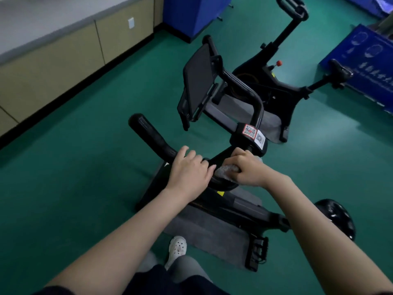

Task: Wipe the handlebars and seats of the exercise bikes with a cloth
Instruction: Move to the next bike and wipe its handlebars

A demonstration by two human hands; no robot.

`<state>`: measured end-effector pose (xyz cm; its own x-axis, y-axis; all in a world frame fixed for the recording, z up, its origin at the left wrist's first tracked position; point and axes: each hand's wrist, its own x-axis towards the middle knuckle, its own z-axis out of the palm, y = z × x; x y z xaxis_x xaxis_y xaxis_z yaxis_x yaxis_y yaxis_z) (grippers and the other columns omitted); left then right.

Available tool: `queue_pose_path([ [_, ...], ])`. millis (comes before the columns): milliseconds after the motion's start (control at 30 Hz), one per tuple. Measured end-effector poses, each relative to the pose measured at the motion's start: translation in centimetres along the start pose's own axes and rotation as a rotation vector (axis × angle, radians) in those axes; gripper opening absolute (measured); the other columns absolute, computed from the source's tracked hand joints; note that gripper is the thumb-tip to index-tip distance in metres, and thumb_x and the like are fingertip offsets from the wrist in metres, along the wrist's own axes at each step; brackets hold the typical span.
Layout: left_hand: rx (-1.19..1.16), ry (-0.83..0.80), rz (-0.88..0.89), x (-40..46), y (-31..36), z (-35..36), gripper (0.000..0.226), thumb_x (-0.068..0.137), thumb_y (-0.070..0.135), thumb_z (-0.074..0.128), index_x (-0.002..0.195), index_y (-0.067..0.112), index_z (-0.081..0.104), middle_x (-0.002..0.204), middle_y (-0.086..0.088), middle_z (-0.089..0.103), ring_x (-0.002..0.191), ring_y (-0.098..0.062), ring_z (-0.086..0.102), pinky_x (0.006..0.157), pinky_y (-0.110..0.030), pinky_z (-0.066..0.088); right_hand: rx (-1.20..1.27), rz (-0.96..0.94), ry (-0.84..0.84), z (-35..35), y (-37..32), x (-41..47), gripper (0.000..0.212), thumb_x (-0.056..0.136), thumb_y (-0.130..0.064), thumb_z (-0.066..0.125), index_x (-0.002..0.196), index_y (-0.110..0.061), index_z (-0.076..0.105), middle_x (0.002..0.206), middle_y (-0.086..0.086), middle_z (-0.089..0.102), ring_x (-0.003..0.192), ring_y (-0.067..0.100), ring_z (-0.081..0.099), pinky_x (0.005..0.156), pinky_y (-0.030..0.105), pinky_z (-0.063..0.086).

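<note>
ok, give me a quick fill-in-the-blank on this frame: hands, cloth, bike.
1. The cloth is gripped by the ____ hand.
2. The left hand rests on the bike's ____.
3. The floor is ____ in colour.
4. The tablet holder sits ____ the handlebar.

Missing words: right; handlebar; green; above

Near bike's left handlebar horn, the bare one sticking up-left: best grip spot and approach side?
Judging from its pose, grip the left handlebar horn mid-length, above the left hand that rests near its base. Come from above, fingers wrapping over the far side: it is a thick rounded bar, angled up and away, with nothing around it. The right hand holds the cloth at the centre.
</note>
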<state>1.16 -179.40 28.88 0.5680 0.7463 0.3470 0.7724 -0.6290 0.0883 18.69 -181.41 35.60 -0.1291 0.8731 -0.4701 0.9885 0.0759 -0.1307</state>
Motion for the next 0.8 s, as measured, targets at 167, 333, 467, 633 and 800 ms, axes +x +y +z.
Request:
queue_pose_path([
  [167, 0.017, 0.023, -0.007, 0.2, -0.2, 0.5, 0.054, 0.097, 0.034, 0.032, 0.066, 0.016, 0.072, 0.061, 0.001, 0.066, 0.064, -0.02, 0.057, 0.074, -0.036, 0.04, 0.063, -0.066, -0.199, -1.2, 0.4, 2.1, 0.016, 0.081, -0.016, 0.048, 0.087, -0.013, 0.063, 0.084, 0.002, 0.053, 0.075, 0.02, 0.049, 0.071, 0.038, 0.045],
  [333, -0.009, 0.146, -0.014, 0.0, -0.1, 1.1, 0.048, 0.094, 0.029, 0.039, 0.06, 0.015, 0.069, 0.054, 0.002, 0.061, 0.057, -0.02, 0.054, 0.067, -0.033, 0.041, 0.062, -0.184, -0.356, -2.5, 0.6, 3.3, 0.021, 0.082, -0.012, 0.054, 0.062, -0.017, 0.049, 0.055, -0.006, 0.039, 0.055, 0.015, 0.034, 0.06, 0.033, 0.033],
  [467, -0.016, 0.22, -0.025, 0.0, 0.0, 1.3, 0.042, 0.091, 0.026, 0.047, 0.054, 0.014, 0.064, 0.049, 0.002, 0.055, 0.053, -0.019, 0.049, 0.066, -0.032, 0.042, -0.097, -0.256, -0.353, -2.8, 1.8, 3.9, 0.015, 0.085, -0.011, 0.055, 0.074, -0.002, 0.05, 0.072, -0.002, 0.043, 0.073, 0.019, 0.038, 0.07, 0.032, 0.033],
  [633, -0.016, 0.248, -0.073, 0.1, 0.3, 1.5, 0.04, 0.087, 0.022, 0.05, 0.049, 0.014, 0.059, 0.047, 0.001, 0.051, 0.051, -0.019, 0.046, 0.066, -0.032, 0.04, -0.168, -0.308, -0.319, -2.6, 2.1, 4.2, 0.014, 0.082, -0.016, 0.054, 0.07, -0.011, 0.046, 0.081, -0.008, 0.041, 0.086, 0.023, 0.044, 0.08, 0.04, 0.043],
  [800, -0.014, 0.241, -0.087, 0.0, 0.4, 1.7, 0.043, 0.089, 0.022, 0.047, 0.048, 0.014, 0.057, 0.045, 0.003, 0.05, 0.049, -0.017, 0.044, 0.067, -0.031, 0.042, -0.122, -0.303, -0.232, -2.4, 4.3, 4.6, 0.011, 0.081, -0.03, 0.054, 0.087, -0.027, 0.063, 0.087, -0.008, 0.043, 0.094, 0.022, 0.047, 0.084, 0.04, 0.045],
])
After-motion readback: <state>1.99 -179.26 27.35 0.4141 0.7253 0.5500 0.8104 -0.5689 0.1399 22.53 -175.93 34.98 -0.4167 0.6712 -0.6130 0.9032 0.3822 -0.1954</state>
